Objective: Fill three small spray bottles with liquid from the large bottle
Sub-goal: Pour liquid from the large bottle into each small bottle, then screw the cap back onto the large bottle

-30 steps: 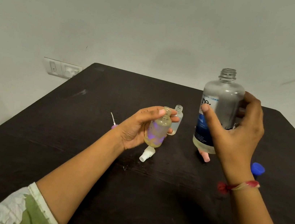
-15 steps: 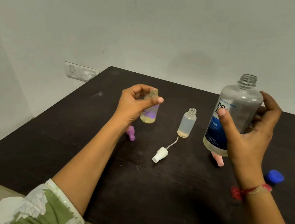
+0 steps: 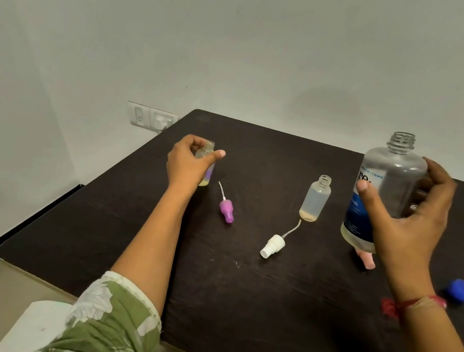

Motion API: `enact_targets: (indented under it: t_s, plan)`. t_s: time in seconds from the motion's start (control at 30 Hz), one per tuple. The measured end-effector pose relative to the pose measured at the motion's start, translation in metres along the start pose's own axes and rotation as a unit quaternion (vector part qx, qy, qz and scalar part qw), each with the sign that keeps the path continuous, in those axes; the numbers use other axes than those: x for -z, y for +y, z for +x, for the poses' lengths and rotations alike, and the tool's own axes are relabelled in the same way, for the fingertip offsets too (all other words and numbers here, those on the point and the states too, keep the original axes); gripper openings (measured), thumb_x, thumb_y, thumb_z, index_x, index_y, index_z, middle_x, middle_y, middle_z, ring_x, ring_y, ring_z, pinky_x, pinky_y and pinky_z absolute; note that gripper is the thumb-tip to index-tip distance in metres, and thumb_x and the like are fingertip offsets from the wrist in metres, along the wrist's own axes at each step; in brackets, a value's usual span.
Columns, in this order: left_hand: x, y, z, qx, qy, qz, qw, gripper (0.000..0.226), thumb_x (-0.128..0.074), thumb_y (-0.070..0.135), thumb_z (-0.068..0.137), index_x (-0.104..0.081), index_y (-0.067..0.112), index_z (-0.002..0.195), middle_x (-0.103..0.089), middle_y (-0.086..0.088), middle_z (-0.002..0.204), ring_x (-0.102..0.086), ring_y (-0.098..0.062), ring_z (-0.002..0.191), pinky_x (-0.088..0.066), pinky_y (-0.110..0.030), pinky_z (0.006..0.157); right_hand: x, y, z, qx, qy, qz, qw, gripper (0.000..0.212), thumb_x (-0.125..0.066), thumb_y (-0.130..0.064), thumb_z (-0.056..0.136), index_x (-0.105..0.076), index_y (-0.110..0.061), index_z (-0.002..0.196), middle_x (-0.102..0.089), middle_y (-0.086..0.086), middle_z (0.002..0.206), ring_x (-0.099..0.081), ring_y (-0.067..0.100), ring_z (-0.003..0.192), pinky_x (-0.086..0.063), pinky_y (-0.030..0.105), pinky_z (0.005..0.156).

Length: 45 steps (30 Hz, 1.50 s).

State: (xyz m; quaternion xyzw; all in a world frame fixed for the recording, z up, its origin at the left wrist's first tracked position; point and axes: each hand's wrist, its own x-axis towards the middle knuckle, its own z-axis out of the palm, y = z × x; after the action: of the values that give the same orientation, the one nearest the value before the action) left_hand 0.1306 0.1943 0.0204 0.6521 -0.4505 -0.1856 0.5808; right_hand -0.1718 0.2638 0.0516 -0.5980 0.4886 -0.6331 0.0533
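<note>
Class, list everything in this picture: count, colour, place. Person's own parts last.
table: one, dark brown, under everything
large bottle: one, clear, blue label, uncapped, right
held small bottle: one, clear, far left
standing small bottle: one, cloudy white, table centre
purple spray head: one, lying by held small bottle
white spray head: one, lying before standing small bottle
pink spray head: one, partly hidden by large bottle
cap: one, blue, table right
wall socket: one, white, behind table
wrist thread: one, red, right wrist
sleeve: one, green-white, left arm
left grip: one, round held small bottle
right grip: one, round large bottle
</note>
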Motion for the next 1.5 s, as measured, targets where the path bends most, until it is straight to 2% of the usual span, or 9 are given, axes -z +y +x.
enact_targets:
  t_s: [0.13, 0.37, 0.5, 0.67, 0.87, 1.0, 1.17, 1.37, 1.5]
  plan:
    - [-0.003, -0.001, -0.001, -0.002, -0.026, -0.006, 1.000, 0.036, -0.082, 0.034, 0.071, -0.061, 0.018, 0.096, -0.059, 0.008, 0.092, -0.056, -0.009, 0.088, -0.044, -0.019, 0.073, -0.001, 0.004, 0.000, -0.006, 0.007, -0.004, 1.000, 0.079, -0.072, -0.052, 0.070, -0.039, -0.018, 0.133, -0.045, 0.006, 0.131, -0.047, 0.008, 0.112, -0.040, 0.008, 0.085]
    - [-0.003, -0.005, 0.002, 0.030, -0.060, -0.045, 0.997, 0.034, -0.081, 0.027, 0.072, -0.057, 0.023, 0.096, -0.057, 0.007, 0.091, -0.059, -0.013, 0.090, -0.054, -0.030, 0.083, 0.000, 0.007, 0.002, -0.015, 0.018, 0.001, 1.000, 0.078, -0.071, -0.052, 0.071, -0.040, -0.016, 0.132, -0.045, 0.004, 0.130, -0.047, 0.008, 0.112, -0.040, 0.009, 0.085]
    - [-0.005, -0.002, 0.000, 0.023, -0.064, -0.055, 0.996, 0.049, -0.081, 0.034, 0.071, -0.054, 0.022, 0.110, -0.055, 0.008, 0.101, -0.056, -0.010, 0.099, -0.047, -0.024, 0.084, 0.000, 0.006, 0.002, -0.024, 0.018, 0.006, 1.000, 0.078, -0.071, -0.054, 0.069, -0.041, -0.018, 0.131, -0.047, 0.003, 0.128, -0.048, 0.008, 0.112, -0.043, 0.014, 0.088]
    - [-0.006, 0.006, -0.009, -0.124, 0.059, -0.035, 0.990, 0.053, -0.070, 0.051, 0.076, -0.051, 0.022, 0.116, -0.053, 0.008, 0.115, -0.050, -0.015, 0.115, -0.045, -0.041, 0.095, 0.000, 0.009, 0.002, -0.041, 0.024, 0.013, 0.999, 0.075, -0.072, -0.055, 0.069, -0.042, -0.022, 0.129, -0.047, -0.001, 0.128, -0.049, 0.009, 0.116, -0.046, 0.025, 0.093]
    - [-0.021, 0.038, -0.039, -0.271, 0.111, -0.014, 0.956, 0.042, -0.065, 0.033, 0.084, -0.051, 0.009, 0.116, -0.054, -0.006, 0.114, -0.045, -0.018, 0.108, -0.044, -0.050, 0.088, 0.000, 0.014, 0.003, -0.079, 0.061, 0.039, 0.994, 0.066, -0.069, -0.056, 0.072, -0.044, -0.025, 0.124, -0.048, -0.001, 0.124, -0.050, 0.005, 0.108, -0.043, 0.013, 0.085]
    - [-0.043, 0.053, -0.066, -0.341, 0.050, -0.037, 0.938, 0.038, -0.065, 0.025, 0.084, -0.052, 0.008, 0.115, -0.047, 0.005, 0.111, -0.041, -0.005, 0.104, -0.045, -0.053, 0.085, 0.009, 0.014, 0.011, -0.095, 0.123, 0.092, 0.984, 0.064, -0.064, -0.057, 0.075, -0.044, -0.022, 0.124, -0.053, 0.002, 0.122, -0.054, 0.012, 0.109, -0.046, 0.017, 0.087]
    - [-0.065, 0.085, -0.104, -0.354, -0.063, -0.094, 0.928, 0.036, -0.064, 0.026, 0.084, -0.052, 0.010, 0.114, -0.046, 0.006, 0.109, -0.051, -0.011, 0.097, -0.048, -0.031, 0.080, 0.014, 0.011, 0.015, -0.102, 0.109, 0.158, 0.976, 0.068, -0.060, -0.053, 0.077, -0.041, -0.011, 0.129, -0.054, 0.000, 0.118, -0.057, 0.007, 0.106, -0.048, 0.020, 0.086]
    - [-0.089, 0.114, -0.141, -0.241, -0.265, -0.164, 0.919, 0.087, -0.075, 0.056, 0.059, -0.036, 0.028, 0.132, -0.042, 0.011, 0.134, -0.042, 0.000, 0.126, -0.040, -0.019, 0.102, 0.012, 0.005, 0.011, -0.050, -0.049, 0.218, 0.973, 0.067, -0.060, -0.035, 0.079, -0.032, -0.013, 0.135, -0.052, -0.009, 0.122, -0.057, 0.006, 0.111, -0.049, 0.027, 0.090]
    - [-0.093, 0.103, -0.136, -0.201, -0.359, -0.156, 0.898, 0.109, -0.084, 0.053, 0.044, -0.027, 0.034, 0.135, -0.044, 0.008, 0.136, -0.047, -0.005, 0.125, -0.047, -0.027, 0.100, 0.011, 0.005, 0.009, -0.056, -0.155, 0.236, 0.958, 0.059, -0.064, -0.029, 0.076, -0.032, -0.019, 0.125, -0.055, -0.007, 0.116, -0.061, 0.007, 0.106, -0.051, 0.024, 0.084]
